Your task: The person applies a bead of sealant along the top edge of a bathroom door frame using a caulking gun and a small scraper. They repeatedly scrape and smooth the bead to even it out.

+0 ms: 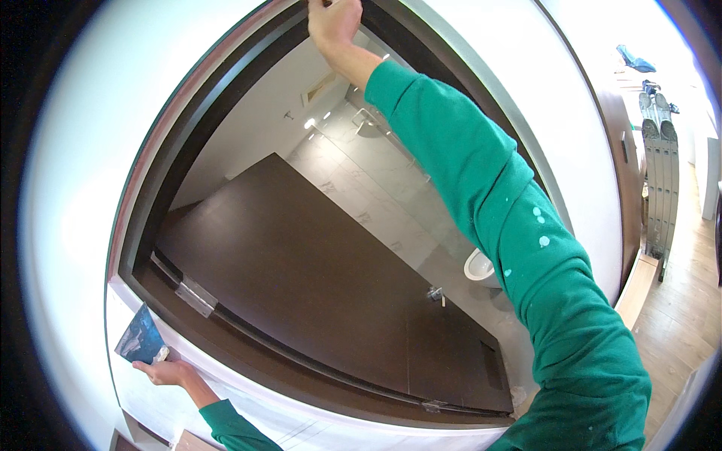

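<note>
At the lower left, my left hand (169, 373) is closed round a putty knife (140, 338) with a wide, blue-stained blade. A whitish lump of filler sits by the blade's base, close to my fingers. The blade is beside the dark door frame (134, 255), over the white wall. My right arm, in a green sleeve with pale spots, stretches up across the doorway. At the frame's upper part, my right hand (335, 26) has its fingers curled; the picture's top edge cuts them off, and what they hold cannot be made out.
A dark brown door (301, 278) with a metal handle (435, 294) stands open into a tiled bathroom. Inside are a white toilet (478, 267) and a shower (367, 124). On the right, a folded ladder (662, 188) leans beside another brown door, above a wooden floor (681, 331).
</note>
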Demonstrator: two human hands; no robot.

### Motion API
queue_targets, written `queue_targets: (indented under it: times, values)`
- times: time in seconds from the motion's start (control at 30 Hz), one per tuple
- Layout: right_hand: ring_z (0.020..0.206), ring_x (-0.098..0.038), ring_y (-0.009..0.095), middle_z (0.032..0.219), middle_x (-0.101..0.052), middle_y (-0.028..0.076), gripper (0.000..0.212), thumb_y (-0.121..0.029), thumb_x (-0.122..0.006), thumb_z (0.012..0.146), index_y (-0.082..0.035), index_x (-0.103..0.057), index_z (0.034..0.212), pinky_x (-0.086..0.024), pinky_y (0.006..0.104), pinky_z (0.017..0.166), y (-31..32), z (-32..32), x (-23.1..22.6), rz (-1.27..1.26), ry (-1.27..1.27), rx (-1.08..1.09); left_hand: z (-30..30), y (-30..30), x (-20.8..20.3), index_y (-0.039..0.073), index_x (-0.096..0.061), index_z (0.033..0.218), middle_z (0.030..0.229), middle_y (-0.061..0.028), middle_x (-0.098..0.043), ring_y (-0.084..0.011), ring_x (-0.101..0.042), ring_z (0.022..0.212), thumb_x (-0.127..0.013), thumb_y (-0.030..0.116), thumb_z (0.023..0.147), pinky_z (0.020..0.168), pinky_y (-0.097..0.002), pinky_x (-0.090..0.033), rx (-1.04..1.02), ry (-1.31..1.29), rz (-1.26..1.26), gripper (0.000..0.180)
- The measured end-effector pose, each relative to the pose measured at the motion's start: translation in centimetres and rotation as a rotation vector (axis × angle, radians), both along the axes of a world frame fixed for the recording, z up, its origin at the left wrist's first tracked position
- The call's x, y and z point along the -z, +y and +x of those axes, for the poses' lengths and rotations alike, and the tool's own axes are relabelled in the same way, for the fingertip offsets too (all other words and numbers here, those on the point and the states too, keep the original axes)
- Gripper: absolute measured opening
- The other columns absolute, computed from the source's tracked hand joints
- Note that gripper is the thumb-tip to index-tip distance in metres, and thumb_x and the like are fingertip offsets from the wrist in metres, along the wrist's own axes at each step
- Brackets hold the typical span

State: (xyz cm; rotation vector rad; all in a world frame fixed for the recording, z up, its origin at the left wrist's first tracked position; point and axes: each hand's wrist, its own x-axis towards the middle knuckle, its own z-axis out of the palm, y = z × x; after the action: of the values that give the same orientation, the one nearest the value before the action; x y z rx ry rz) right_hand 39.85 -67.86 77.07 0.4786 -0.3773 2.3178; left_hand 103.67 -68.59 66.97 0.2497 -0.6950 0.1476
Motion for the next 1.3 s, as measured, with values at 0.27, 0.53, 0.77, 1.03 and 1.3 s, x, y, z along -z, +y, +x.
queue_targets:
  times: [0.27,0.53,0.77,1.03,1.3]
  values:
    - [0.108,-0.063,0.036,0.114,-0.067,0.02,0.025,-0.018,-0.066,0.094,-0.004,-0.076,0.112,-0.049,0.0436,0.096,0.7,-2.2,-1.7,0.085,-0.071,-0.16,-0.2,0.0,0.2,-0.013,-0.055,0.131,0.128,-0.0196,-0.061,-0.033,-0.061,0.115,-0.049,0.05,0.106,0.102,-0.0443,-0.051,-0.074,-0.005,0.008,0.068]
    - [0.112,-0.062,0.036,0.117,-0.066,0.019,0.027,-0.02,-0.065,0.096,-0.005,-0.074,0.118,-0.048,0.044,0.099,0.9,-1.0,-1.5,0.118,0.036,-0.194,0.1,-0.2,0.1,-0.015,-0.054,0.131,0.128,-0.0201,-0.061,-0.0317,-0.061,0.112,-0.049,0.046,0.107,0.101,-0.0432,-0.051,-0.055,-0.012,0.007,0.067]
    - [0.115,-0.059,0.037,0.117,-0.065,0.019,0.026,-0.018,-0.064,0.097,-0.006,-0.075,0.117,-0.048,0.0465,0.1,0.7,1.4,-0.8,0.137,0.1,-0.075,0.1,-0.3,0.1,-0.022,-0.054,0.125,0.126,-0.0236,-0.061,-0.0336,-0.063,0.108,-0.052,0.046,0.106,0.097,-0.044,-0.053,-0.028,-0.013,0.012,0.071]
    - [0.11,-0.06,0.038,0.113,-0.065,0.019,0.026,-0.017,-0.065,0.096,-0.005,-0.075,0.117,-0.048,0.0473,0.097,-0.1,4.4,-1.0,0.116,0.175,-0.01,-0.1,-0.2,-0.1,-0.022,-0.058,0.117,0.121,-0.0231,-0.062,-0.0331,-0.064,0.106,-0.053,0.046,0.105,0.096,-0.0448,-0.054,-0.024,0.043,0.036,0.07]
    - [0.106,-0.061,0.036,0.109,-0.066,0.017,0.025,-0.017,-0.065,0.096,-0.007,-0.076,0.115,-0.049,0.047,0.092,-0.5,7.8,-0.8,0.086,0.218,-0.019,0.2,-0.5,0.2,-0.022,-0.056,0.122,0.123,-0.0237,-0.062,-0.0327,-0.063,0.106,-0.052,0.048,0.106,0.096,-0.043,-0.053,-0.076,-0.019,-0.014,0.071]
